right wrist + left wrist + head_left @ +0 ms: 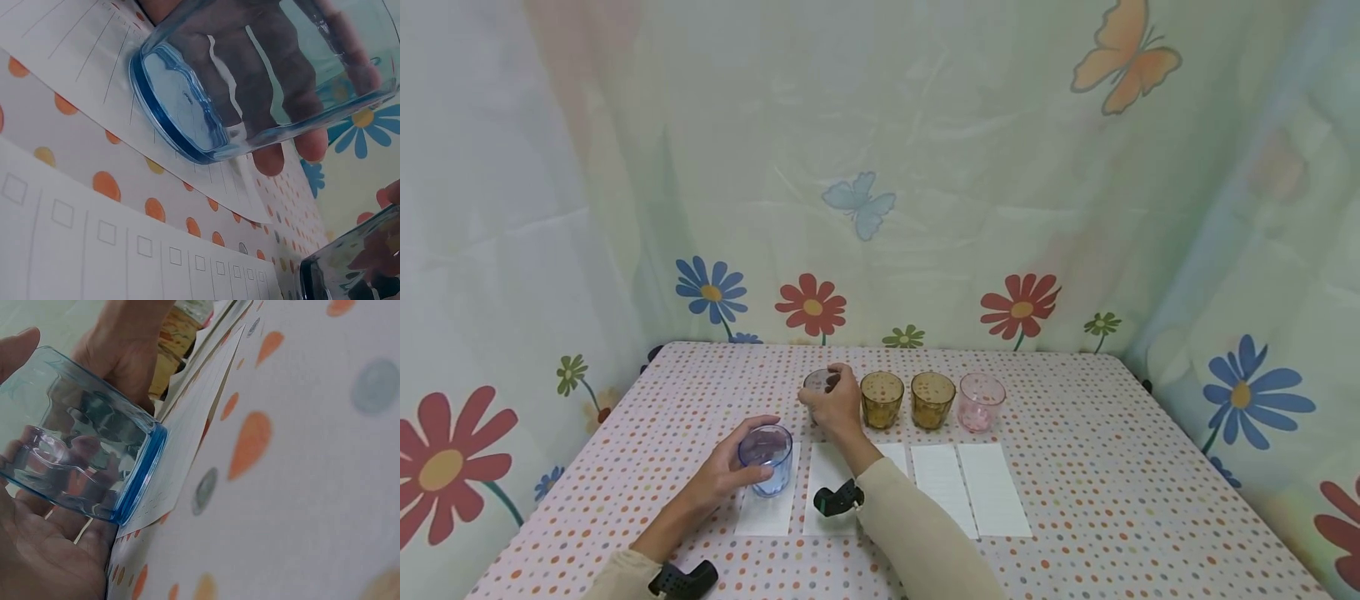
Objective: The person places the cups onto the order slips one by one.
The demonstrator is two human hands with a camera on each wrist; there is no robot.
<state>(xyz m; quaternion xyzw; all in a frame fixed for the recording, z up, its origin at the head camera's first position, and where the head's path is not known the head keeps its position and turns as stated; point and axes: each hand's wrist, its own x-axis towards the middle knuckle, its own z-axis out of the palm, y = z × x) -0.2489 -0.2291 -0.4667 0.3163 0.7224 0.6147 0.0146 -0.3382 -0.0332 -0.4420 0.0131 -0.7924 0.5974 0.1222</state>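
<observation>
In the head view, my left hand (724,473) grips a clear blue glass (767,458) from its left side, thumb across the front. The glass stands upright over the leftmost white paper, and in the left wrist view its thick blue base (142,476) is right at the sheet. Farther back, my right hand (837,404) holds a grey tinted glass (817,382) by its sides, with fingers and thumb spread around the rim. Part of that grey glass (350,269) shows at the lower right corner of the right wrist view.
Right of the grey glass stand two amber glasses (882,400) and a pink glass (981,403) in a row. Several white lined papers (996,492) lie in front of them, some partly covered by my right forearm. A floral curtain (925,208) hangs behind the dotted tabletop (1112,500).
</observation>
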